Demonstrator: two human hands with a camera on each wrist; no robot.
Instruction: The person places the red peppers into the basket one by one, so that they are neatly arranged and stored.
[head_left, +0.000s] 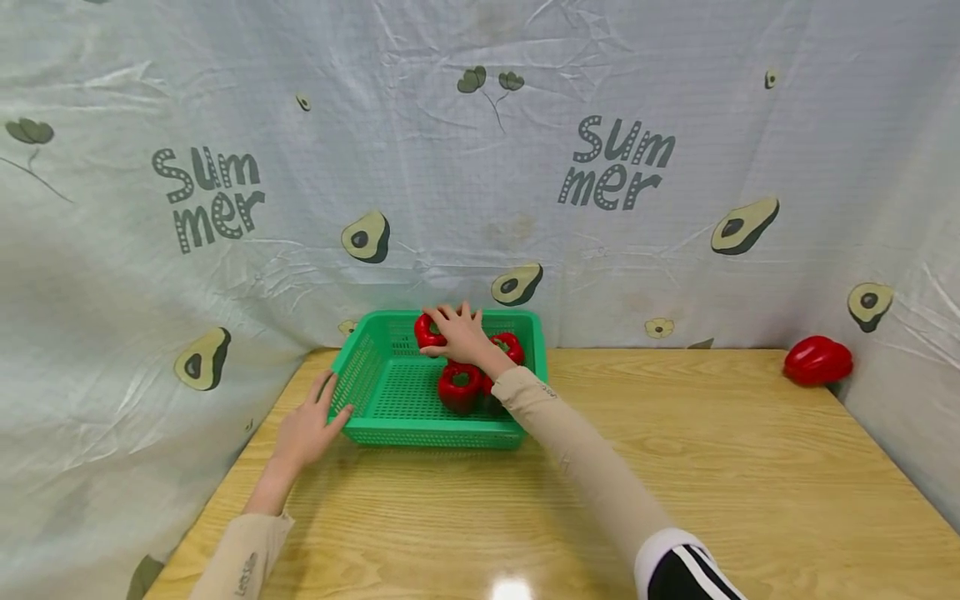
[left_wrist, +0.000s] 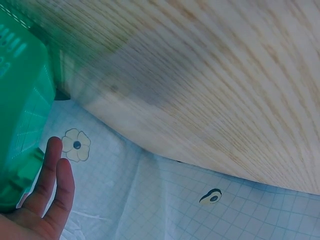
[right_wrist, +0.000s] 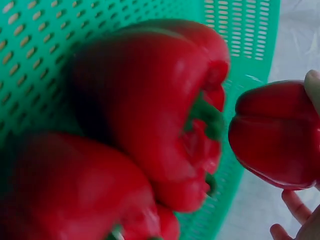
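Note:
A green perforated plastic basket (head_left: 435, 435) stands against the back wall with several red bell peppers (head_left: 460, 387) in its right half. My right hand (head_left: 461, 335) reaches over the basket and grips one red bell pepper (right_wrist: 275, 135) at the basket's far side. In the right wrist view this pepper is apart from the others, with fingers around it. My left hand (head_left: 306, 425) rests on the basket's left front rim, thumb and fingers spread. Two extended fingers (left_wrist: 62, 195) of it show beside the basket's outer wall (left_wrist: 25, 110) in the left wrist view.
Another red bell pepper (head_left: 817, 361) lies at the far right back corner of the wooden table (head_left: 675, 450). A pale cloth (head_left: 450, 167) printed with avocados hangs behind the table and along both sides.

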